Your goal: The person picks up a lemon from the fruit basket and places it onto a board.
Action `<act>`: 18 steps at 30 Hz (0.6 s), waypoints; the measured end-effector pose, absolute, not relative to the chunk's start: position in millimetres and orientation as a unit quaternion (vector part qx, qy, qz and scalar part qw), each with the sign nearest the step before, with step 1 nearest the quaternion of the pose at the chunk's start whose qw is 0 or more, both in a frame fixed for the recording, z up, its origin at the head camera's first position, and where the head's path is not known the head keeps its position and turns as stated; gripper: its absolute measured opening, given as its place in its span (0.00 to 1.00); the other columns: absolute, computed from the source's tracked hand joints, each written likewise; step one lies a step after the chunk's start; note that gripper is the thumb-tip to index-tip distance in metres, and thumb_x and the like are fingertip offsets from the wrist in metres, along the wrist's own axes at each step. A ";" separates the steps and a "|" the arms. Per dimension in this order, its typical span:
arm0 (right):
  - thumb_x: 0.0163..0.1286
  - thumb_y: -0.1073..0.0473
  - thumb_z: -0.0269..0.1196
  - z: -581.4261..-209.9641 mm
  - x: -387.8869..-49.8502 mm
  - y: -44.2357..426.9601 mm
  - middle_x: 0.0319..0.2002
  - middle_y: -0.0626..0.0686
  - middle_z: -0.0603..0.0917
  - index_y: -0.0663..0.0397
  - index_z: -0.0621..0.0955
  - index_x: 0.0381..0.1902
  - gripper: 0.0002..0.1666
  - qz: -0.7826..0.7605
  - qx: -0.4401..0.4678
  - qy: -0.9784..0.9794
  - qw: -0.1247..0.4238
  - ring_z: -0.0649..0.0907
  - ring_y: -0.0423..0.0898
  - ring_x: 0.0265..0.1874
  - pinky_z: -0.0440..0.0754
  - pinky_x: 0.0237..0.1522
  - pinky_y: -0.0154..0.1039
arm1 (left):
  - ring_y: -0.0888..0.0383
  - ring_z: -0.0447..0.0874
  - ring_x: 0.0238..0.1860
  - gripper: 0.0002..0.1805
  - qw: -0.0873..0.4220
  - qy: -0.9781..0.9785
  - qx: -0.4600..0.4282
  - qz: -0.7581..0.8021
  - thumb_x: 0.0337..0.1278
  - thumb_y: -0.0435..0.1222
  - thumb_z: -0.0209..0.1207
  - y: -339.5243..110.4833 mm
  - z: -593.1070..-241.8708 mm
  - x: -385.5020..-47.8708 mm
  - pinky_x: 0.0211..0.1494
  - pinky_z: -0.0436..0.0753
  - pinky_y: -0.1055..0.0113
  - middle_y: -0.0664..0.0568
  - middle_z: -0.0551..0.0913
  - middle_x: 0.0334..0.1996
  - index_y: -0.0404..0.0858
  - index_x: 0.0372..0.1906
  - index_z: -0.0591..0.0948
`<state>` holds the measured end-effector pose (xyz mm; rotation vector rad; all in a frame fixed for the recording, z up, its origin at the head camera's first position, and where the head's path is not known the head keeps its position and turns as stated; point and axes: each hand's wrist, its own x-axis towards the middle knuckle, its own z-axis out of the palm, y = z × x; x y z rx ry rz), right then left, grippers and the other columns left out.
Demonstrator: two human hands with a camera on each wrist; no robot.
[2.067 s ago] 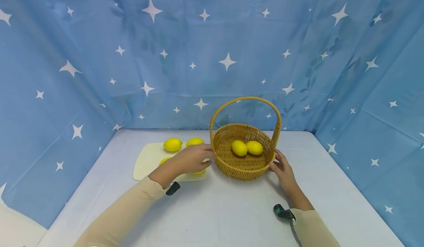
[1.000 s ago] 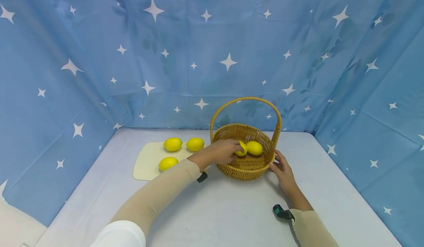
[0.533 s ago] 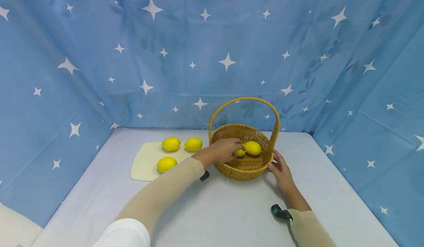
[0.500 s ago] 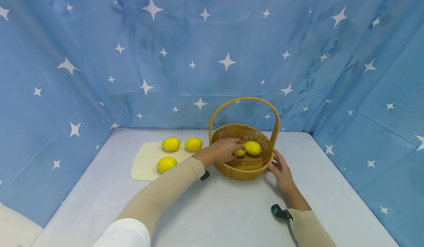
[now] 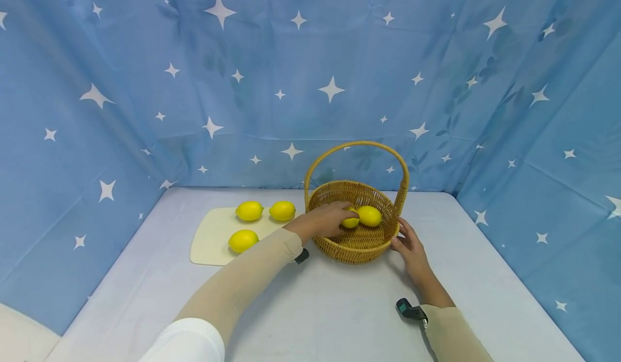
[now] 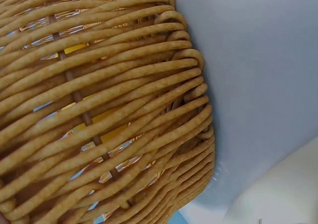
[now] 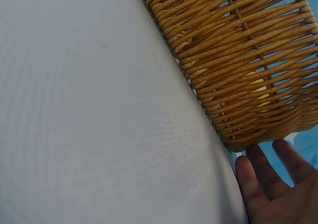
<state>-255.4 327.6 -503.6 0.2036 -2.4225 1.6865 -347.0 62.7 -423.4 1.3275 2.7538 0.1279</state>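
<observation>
Inside the wicker basket [image 5: 356,251], my left hand [image 5: 326,219] has its fingers on a lemon [image 5: 350,220] and grips it, partly covering it. A second lemon [image 5: 370,216] lies against its right side. My right hand [image 5: 412,248] rests at the basket's right side; in the right wrist view its fingers [image 7: 266,172] reach fairly straight to the outer wall. Three lemons, one of them the front lemon [image 5: 243,241], show on the cream board [image 5: 211,243] to the left. In the left wrist view the basket wall [image 6: 109,100] hides the left hand.
The basket's tall arched handle [image 5: 356,143] stands upright above the left hand. A white cloth covers the table [image 5: 339,308]. A blue star-patterned curtain [image 5: 271,108] hangs behind and on both sides. My left forearm covers the board's right front part.
My left hand has moved right, from above the board's right edge into the basket, and taken hold of the left lemon there. The right hand and the basket stay in place.
</observation>
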 end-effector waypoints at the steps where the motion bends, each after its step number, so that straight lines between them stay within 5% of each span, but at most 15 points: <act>1: 0.77 0.54 0.53 -502.8 -254.9 327.4 0.71 0.64 0.60 0.41 0.52 0.78 0.37 0.568 0.071 -0.815 0.092 0.72 0.59 0.62 0.77 0.48 0.29 | 0.52 0.53 0.73 0.33 0.044 0.900 0.431 0.040 0.63 0.43 0.63 62.8 -423.4 -347.0 0.70 0.62 0.53 0.49 0.55 0.75 0.57 0.72 0.67; 11: 0.77 0.58 0.53 -473.3 -238.1 313.4 0.70 0.68 0.60 0.52 0.51 0.78 0.37 0.563 0.075 -0.818 0.087 0.71 0.63 0.61 0.79 0.51 0.38 | 0.50 0.58 0.71 0.35 0.048 0.907 0.418 0.031 0.62 0.40 0.63 63.7 -421.5 -344.6 0.69 0.65 0.56 0.48 0.58 0.73 0.56 0.73 0.65; 18: 0.77 0.59 0.53 -471.6 -235.7 312.1 0.70 0.68 0.60 0.52 0.52 0.77 0.37 0.570 0.074 -0.814 0.087 0.71 0.64 0.61 0.79 0.52 0.43 | 0.55 0.62 0.50 0.36 0.026 0.912 0.408 -0.007 0.62 0.39 0.63 63.1 -423.9 -345.7 0.49 0.70 0.64 0.49 0.64 0.56 0.57 0.73 0.65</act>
